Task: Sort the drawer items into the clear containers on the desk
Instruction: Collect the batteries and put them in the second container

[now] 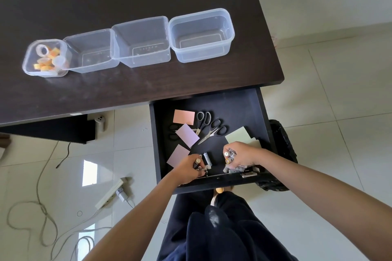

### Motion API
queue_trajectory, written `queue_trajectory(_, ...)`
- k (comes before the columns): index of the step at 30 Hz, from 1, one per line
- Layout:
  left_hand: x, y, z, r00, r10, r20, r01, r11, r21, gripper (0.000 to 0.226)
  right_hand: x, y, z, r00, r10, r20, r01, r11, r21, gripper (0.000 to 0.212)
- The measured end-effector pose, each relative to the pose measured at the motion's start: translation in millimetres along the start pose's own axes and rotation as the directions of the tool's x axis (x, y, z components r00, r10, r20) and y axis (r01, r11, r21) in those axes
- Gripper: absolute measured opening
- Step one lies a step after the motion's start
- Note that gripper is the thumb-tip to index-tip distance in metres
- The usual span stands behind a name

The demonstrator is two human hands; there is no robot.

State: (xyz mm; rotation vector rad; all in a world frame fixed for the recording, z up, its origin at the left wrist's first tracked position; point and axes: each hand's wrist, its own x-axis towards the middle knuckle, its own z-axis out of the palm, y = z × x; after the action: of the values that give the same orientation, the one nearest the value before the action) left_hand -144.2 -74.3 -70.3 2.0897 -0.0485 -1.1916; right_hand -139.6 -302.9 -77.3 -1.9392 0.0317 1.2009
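Observation:
The dark drawer (263, 116) stands pulled out under the desk's right end. Both my hands are inside it near the front. My left hand (189, 168) grips a few batteries, fingers curled round them. My right hand (241, 155) holds a bunch of batteries too. More batteries (206, 159) lie loose between the hands and others (235, 168) under my right hand. Scissors (209, 128), pink and lilac sticky notes (186, 134) and a pale yellow pad (239, 135) lie further back. Four clear containers sit in a row on the desk; the leftmost (45, 58) holds tape rolls, the other three (202, 35) look empty.
The dark desk (127, 91) stretches to the left. A black bin bag (282, 140) sits right of the drawer. Cables and a power strip (110, 195) lie on the tiled floor at the left. My dark trousers fill the bottom middle.

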Motion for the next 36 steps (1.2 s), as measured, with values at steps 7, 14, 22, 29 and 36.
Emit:
queue_trajectory(7, -23, 22, -47, 0.973, 0.106, -0.203, -0.110, 0.994, -0.006, 0.015, -14, -63, -32, 0.988, -0.117, -0.096, 0.119, 0.993, 0.017, 0.032)
queue_trajectory(14, -45, 40, -144, 0.903, 0.186, -0.387, -0.197, 0.980, 0.014, 0.018, -13, -181, -65, 0.953, -0.279, -0.117, 0.278, 0.960, -0.025, 0.030)
queue_trajectory(22, -71, 24, -307, 0.786, 0.192, -0.587, -0.242, 0.970, -0.007, 0.009, 45, -355, -74, 0.917, -0.374, -0.140, 0.363, 0.927, -0.097, 0.025)
queue_trajectory(29, -38, -1, -435, 0.746, 0.153, -0.649, -0.131, 0.988, 0.082, 0.008, 133, -467, -78, 0.854, -0.417, -0.313, 0.364, 0.906, -0.215, 0.028)
queue_trajectory(36, 1, -7, -475, 0.833, 0.192, -0.518, -0.089, 0.972, 0.218, 0.021, 205, -485, -75, 0.856, -0.338, -0.391, 0.163, 0.894, -0.417, 0.026)
